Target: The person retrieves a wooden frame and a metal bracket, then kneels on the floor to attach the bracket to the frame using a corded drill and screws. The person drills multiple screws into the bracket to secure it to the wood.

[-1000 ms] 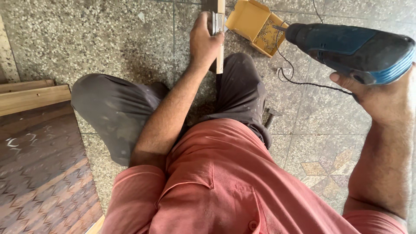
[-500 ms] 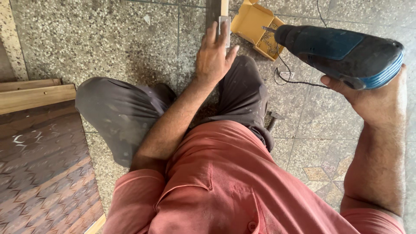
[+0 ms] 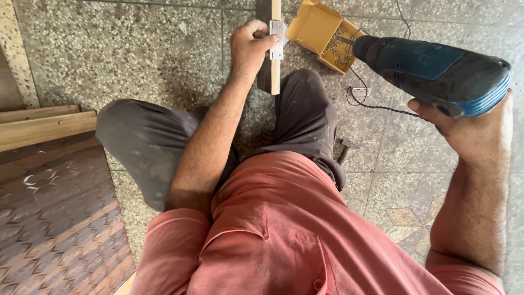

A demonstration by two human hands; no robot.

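My left hand (image 3: 249, 48) pinches a small white metal hinge (image 3: 277, 39) against the edge of a narrow wooden board (image 3: 271, 71) that stands on edge across my knee. My right hand (image 3: 475, 128) is wrapped around the grip of a dark blue power drill (image 3: 436, 74), held up to the right of the board. The drill's bit end (image 3: 345, 40) points left toward the hinge, a short way off from it. I am squatting in a pink shirt and dark grey trousers.
An open yellow cardboard box (image 3: 323, 34) with small screws lies on the speckled stone floor behind the board. A black cord (image 3: 376, 104) loops on the floor, with another small hinge (image 3: 360, 91) beside it. Wooden planks (image 3: 43, 125) and a patterned panel (image 3: 54, 218) lie at left.
My left hand went from open fingers on the board to pinching the hinge against its edge. The drill stays raised at the right, its tip still aimed at the hinge.
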